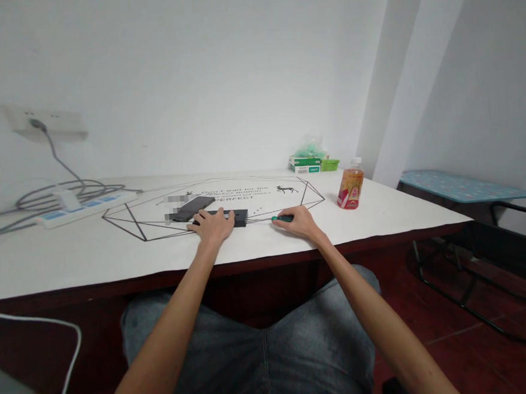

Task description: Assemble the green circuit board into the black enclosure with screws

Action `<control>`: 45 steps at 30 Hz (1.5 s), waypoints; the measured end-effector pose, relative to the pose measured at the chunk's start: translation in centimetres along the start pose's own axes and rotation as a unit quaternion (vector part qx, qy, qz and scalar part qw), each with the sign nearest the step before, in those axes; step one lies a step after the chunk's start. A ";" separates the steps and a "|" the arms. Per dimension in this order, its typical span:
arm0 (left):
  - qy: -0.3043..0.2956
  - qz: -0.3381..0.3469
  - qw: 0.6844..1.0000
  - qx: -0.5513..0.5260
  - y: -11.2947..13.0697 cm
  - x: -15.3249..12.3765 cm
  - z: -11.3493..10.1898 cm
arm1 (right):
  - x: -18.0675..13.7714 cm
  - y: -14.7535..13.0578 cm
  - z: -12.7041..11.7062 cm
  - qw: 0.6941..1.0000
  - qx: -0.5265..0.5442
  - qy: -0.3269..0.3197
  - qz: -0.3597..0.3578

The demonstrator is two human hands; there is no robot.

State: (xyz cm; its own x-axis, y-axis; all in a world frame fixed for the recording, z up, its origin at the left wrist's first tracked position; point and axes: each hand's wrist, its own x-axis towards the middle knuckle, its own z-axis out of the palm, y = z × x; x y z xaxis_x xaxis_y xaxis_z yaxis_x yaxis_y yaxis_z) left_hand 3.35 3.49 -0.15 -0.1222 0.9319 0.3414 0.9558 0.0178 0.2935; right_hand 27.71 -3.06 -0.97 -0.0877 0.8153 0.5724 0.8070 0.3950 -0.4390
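Note:
My left hand (213, 225) lies flat, fingers stretched out, on a flat black box (240, 216) on the white table (91, 251). A dark phone (193, 208) lies tilted just behind that hand. My right hand (298, 221) is closed round a green-handled screwdriver (282, 218), whose thin shaft points left toward the black box. Both hands rest on the tabletop near its front edge.
A white power strip (84, 209) with grey cables lies at the back left, plugged into a wall socket (46, 123). An orange drink bottle (350, 185) stands at the right. Green-and-white boxes (310, 162) sit at the back. A blue-topped stand (460, 187) is at far right.

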 end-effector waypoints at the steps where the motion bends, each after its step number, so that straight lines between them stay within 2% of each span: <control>1: 0.002 0.001 1.000 -0.001 0.0 0.0 0.1 | 0.0 0.0 0.0 1.000 -0.001 -0.001 -0.001; 11: 0.008 0.009 1.000 0.000 -0.2 -0.1 0.1 | 0.1 0.3 0.2 1.000 0.015 -0.007 -0.009; 22: -0.027 0.040 0.999 -0.025 -0.6 0.2 -0.1 | 0.3 0.3 -0.1 1.000 -0.004 0.004 0.013; 31: -0.040 0.053 0.997 -0.025 -0.6 0.1 -0.5 | 0.3 1.4 0.0 0.988 0.151 0.011 0.036; 38: -0.026 0.083 0.996 -0.020 -0.4 -0.4 -0.6 | 0.3 1.3 -0.6 0.989 0.135 0.023 0.052; 45: -0.025 0.076 0.997 -0.016 -0.5 -0.3 -0.4 | -0.1 1.6 -0.6 0.949 0.281 -0.048 0.137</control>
State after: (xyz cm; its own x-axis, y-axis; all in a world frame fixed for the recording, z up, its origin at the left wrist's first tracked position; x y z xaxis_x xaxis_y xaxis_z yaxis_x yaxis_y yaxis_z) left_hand 2.85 3.11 -0.04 0.0370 0.9400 0.3393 0.9530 -0.1354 0.2711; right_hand 29.37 -2.78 -1.34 0.0051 0.9441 0.3295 0.3711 0.3042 -0.8774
